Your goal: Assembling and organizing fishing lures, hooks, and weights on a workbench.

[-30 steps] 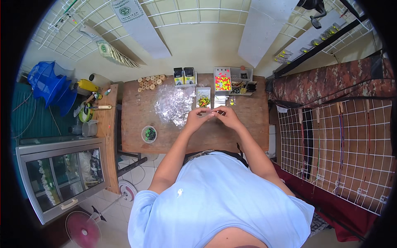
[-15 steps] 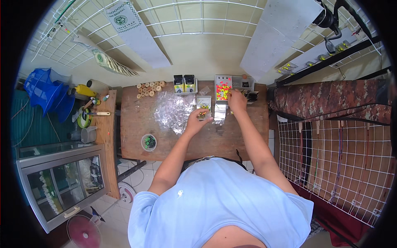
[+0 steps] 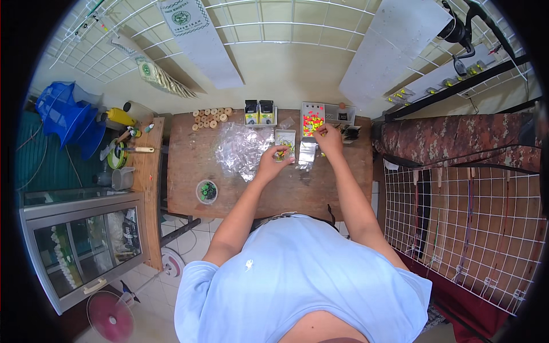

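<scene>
My left hand [image 3: 272, 164] is closed on a small clear plastic bag [image 3: 283, 155] with red and yellow bits in it. The bag is just over the near end of a small white tray [image 3: 285, 133]. My right hand [image 3: 330, 143] has its fingers pinched together at the right edge of a light grey box [image 3: 307, 108]. Many small bright red and yellow pieces [image 3: 313, 122] lie in that box. What the right fingertips hold is too small to make out. A stack of clear and silvery bags [image 3: 307, 154] lies between the hands.
Loose clear bags [image 3: 243, 150] spread over the wooden table [image 3: 263, 197] to the left. Behind them are wooden rounds [image 3: 213, 116] and two black-and-yellow packs [image 3: 259, 113]. A round tub of green pieces [image 3: 206, 192] stands front left. A divided tray [image 3: 346, 117] sits at right.
The whole view has shifted slightly. My right hand's fingertips have drawn a little toward me at the box's edge and are more curled. My left hand keeps its place with the bag.
</scene>
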Demonstrator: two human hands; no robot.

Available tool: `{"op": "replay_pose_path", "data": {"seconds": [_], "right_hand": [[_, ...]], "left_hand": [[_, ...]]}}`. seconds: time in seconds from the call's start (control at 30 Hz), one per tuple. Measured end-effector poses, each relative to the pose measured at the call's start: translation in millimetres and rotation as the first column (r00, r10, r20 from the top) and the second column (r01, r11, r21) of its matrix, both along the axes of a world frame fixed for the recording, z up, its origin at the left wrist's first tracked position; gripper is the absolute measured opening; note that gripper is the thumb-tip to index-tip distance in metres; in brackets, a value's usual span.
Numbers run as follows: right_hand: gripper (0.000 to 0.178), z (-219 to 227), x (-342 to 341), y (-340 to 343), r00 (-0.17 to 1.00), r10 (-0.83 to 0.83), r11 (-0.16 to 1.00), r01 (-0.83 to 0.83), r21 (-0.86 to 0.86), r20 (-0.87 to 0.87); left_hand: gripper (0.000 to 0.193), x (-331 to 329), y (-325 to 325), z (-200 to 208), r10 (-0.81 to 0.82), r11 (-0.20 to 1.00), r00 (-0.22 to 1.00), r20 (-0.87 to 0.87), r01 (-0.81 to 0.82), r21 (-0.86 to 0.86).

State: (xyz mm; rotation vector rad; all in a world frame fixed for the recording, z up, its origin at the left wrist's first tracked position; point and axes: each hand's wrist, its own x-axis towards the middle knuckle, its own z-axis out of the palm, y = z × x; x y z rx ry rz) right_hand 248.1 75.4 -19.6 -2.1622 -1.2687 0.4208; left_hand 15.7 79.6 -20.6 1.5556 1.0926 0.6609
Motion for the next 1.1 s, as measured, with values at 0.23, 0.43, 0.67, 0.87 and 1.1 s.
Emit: {"op": "replay_pose_path", "data": {"seconds": [0.23,0.43,0.67,0.87,1.1], "right_hand": [[0.022,-7,-36,-45,0.56,0.181,0.983,-0.131,0.13,-0.809],[0.015,-10,-42,-65,0.729,0.328,0.945,-0.257,0.205,-0.601],[0.019,-3,-45,-75,0.759,0.326,0.945,-0.246,0.215,-0.564],[0.022,-4,-47,-73,0.729,0.323,0.946,-0.248,0.207,-0.604],[0.02,-34,-7,-50,0.901,0.125,0.99,-0.087,0.111,-0.416]], "left_hand": [[0.041,4,-6,-4,-0.043,0.963,0.991,-0.127,0.075,0.259],[0.04,4,-18,-2,-0.037,0.95,0.989,-0.141,0.079,0.302],[0.039,2,-24,0,-0.041,0.951,0.994,-0.098,0.069,0.301],[0.04,-3,-25,-11,0.022,0.949,0.998,-0.054,-0.004,0.315],[0.035,1,-16,12,-0.125,0.832,0.97,-0.207,0.216,0.511]]}}
